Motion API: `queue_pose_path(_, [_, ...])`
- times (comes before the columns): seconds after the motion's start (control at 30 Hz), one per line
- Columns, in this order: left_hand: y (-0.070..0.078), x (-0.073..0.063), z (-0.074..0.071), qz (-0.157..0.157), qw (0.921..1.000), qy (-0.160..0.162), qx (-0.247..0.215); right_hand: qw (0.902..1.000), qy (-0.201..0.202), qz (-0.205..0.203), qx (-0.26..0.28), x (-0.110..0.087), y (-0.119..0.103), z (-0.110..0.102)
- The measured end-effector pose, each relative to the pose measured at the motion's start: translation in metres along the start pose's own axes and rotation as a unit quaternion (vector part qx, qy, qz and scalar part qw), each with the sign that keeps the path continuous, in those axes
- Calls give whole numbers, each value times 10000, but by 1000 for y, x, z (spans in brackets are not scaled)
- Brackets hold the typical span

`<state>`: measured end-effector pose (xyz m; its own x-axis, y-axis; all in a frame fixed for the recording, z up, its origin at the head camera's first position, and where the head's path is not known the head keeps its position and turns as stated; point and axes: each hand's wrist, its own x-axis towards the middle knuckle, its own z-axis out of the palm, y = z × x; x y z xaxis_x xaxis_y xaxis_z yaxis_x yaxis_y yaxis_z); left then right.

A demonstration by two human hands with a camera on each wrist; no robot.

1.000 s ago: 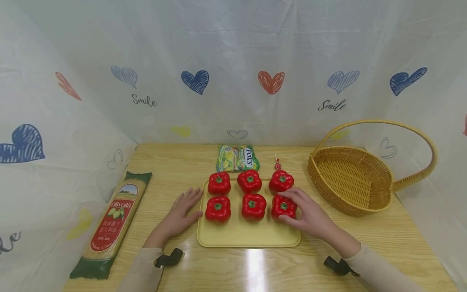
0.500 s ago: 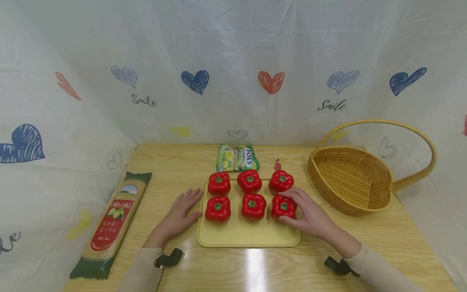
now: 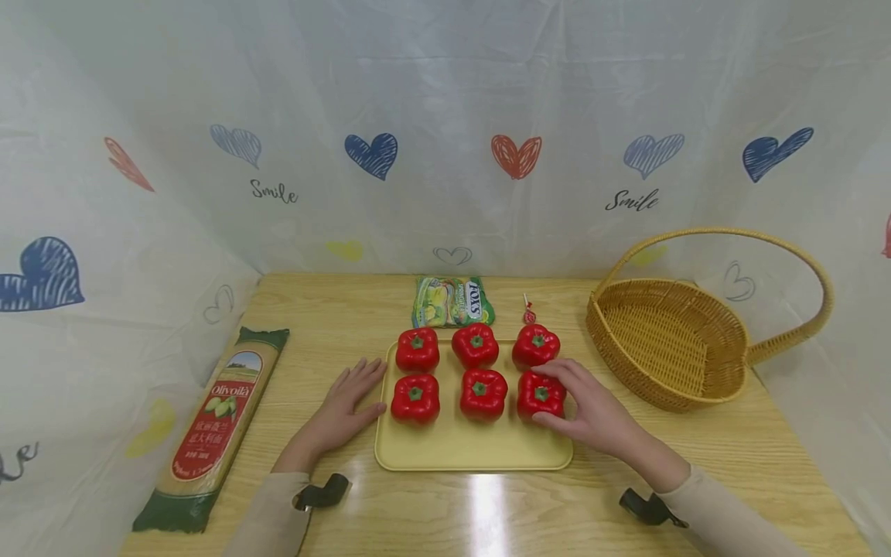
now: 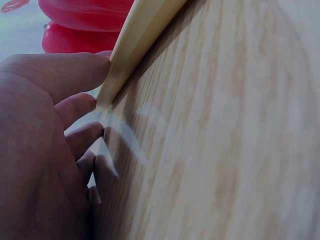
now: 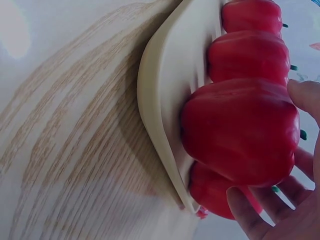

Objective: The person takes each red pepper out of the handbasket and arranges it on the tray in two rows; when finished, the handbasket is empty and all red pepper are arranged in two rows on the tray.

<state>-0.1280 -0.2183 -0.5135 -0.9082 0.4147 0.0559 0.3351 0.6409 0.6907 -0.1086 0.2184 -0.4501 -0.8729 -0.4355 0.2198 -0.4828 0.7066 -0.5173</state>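
Several red bell peppers stand in two rows on a pale yellow tray, green stems up. My right hand reaches in from the right and grips the front right bell pepper, thumb on its near side and fingers on its far side. In the right wrist view that bell pepper sits on the tray between thumb and fingers. My left hand lies at the tray's left edge with fingers extended. Its thumb and fingertips touch the tray rim in the left wrist view.
A wicker basket with a tall handle stands at the back right. Behind the tray lie a green Fox's candy bag and a small red lollipop. A spaghetti pack lies at the left. A heart-printed curtain surrounds the table.
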Motion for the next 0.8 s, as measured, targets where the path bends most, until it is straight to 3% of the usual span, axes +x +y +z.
queue_pose_path(0.63, [-2,1,1,-40,10000,-8,5,9999,41,94,101,-4,10,-11])
queue_pose_path(0.8, [0,2,0,-195,9997,3,-139,9998,102,175,-29,-5,18,-19])
